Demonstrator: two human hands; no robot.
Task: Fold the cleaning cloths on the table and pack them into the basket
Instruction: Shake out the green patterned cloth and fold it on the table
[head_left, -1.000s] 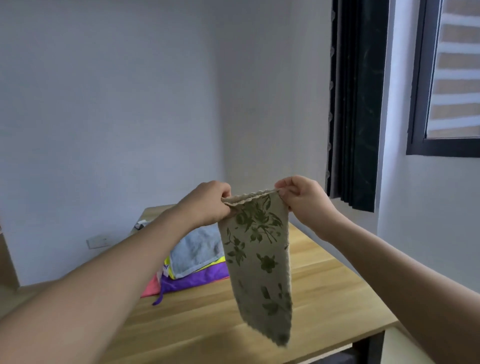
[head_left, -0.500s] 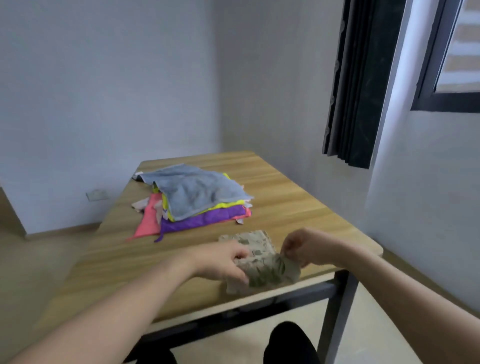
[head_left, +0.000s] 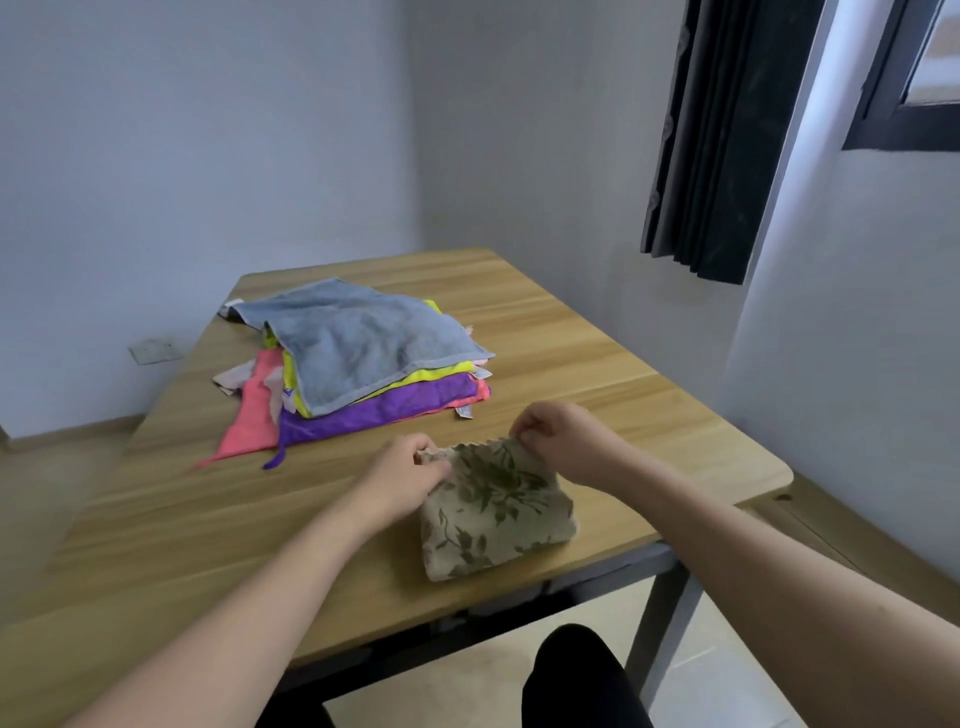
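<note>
cloth with green flowers (head_left: 493, 512) lies folded on the wooden bench (head_left: 597, 364), close to the near edge. the left hand (head_left: 402, 480) pinches the far left corner of this cloth, and the right hand (head_left: 558, 434) pinches the far right corner, so the wavy top edge is stretched between them. the rest of the cloth rests flat on the bench, with its fold toward the person. farther back on the bench sits a pile of more cloths, apart from the flowered one. a blue-grey towel (head_left: 363, 345) is on top of the pile. under it are a yellow cloth (head_left: 431, 375), then a purple cloth (head_left: 384, 410), and a pink cloth (head_left: 249, 415) that sticks out on the left side. a dark curtain (head_left: 727, 135) hangs by the window on the right. a dark knee (head_left: 576, 670) shows below the bench edge.
</note>
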